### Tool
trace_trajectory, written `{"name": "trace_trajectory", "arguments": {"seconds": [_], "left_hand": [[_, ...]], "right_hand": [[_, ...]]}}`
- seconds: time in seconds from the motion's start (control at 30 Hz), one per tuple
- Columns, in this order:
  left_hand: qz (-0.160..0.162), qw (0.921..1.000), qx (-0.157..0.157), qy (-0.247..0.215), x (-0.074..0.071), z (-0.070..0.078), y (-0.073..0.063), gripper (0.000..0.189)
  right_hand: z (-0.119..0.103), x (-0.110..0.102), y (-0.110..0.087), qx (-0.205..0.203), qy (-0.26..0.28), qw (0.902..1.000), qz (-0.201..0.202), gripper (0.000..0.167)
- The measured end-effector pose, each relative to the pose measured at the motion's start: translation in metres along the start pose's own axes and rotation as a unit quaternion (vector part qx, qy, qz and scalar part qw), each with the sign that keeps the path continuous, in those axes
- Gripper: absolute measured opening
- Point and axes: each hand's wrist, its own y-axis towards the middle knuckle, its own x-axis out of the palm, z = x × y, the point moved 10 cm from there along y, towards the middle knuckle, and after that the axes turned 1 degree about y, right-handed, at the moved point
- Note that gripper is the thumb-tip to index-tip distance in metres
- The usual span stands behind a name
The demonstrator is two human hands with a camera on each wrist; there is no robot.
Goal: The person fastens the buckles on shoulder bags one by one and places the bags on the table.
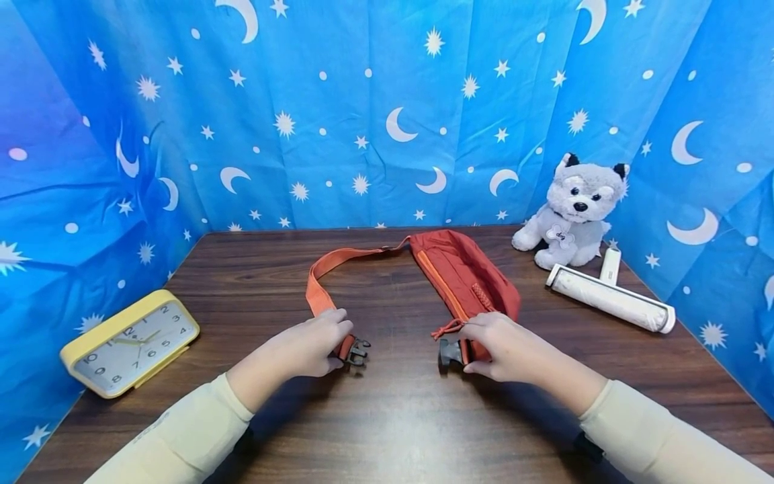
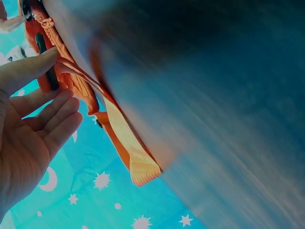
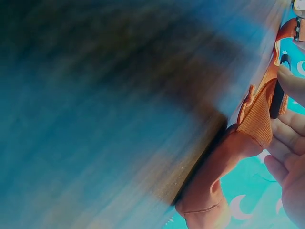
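A red waist bag [image 1: 465,272] with an orange zip lies on the table, its orange strap [image 1: 338,259] looping out to the left. My left hand [image 1: 314,343] pinches the strap end at the black pronged buckle half [image 1: 357,353]; in the left wrist view, thumb and fingers grip this dark buckle piece [image 2: 46,67]. On the other side my right hand [image 1: 502,346] pinches the black socket buckle half [image 1: 450,353] beside the bag's near end. The right wrist view shows that buckle half [image 3: 279,93] between thumb and fingers. A gap separates the two halves, which face each other.
A yellow alarm clock [image 1: 130,343] stands at the left of the brown table [image 1: 387,430]. At the right are a grey plush dog [image 1: 571,215] and a white lint roller [image 1: 611,296]. A blue star-and-moon curtain [image 1: 338,101] encloses the back and sides.
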Motion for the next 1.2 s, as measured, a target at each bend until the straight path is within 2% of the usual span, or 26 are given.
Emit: {"name": "trace_trajectory", "arguments": {"seconds": [0.4,0.73,1.2], "left_hand": [[0.022,0.9997,0.007,-0.003,-0.004,0.005,0.005,0.031],[0.01,0.9999,-0.011,-0.002,-0.002,0.005,0.006,0.03],[0.037,0.9992,-0.011,0.005,-0.011,0.009,0.012,0.035]], "right_hand": [[0.001,-0.005,-0.001,0.002,-0.002,0.9997,0.025,0.039],[0.0,-0.009,-0.001,-0.004,-0.001,0.9992,0.04,0.039],[0.002,-0.016,0.003,0.007,0.004,0.9986,0.052,0.039]]}}
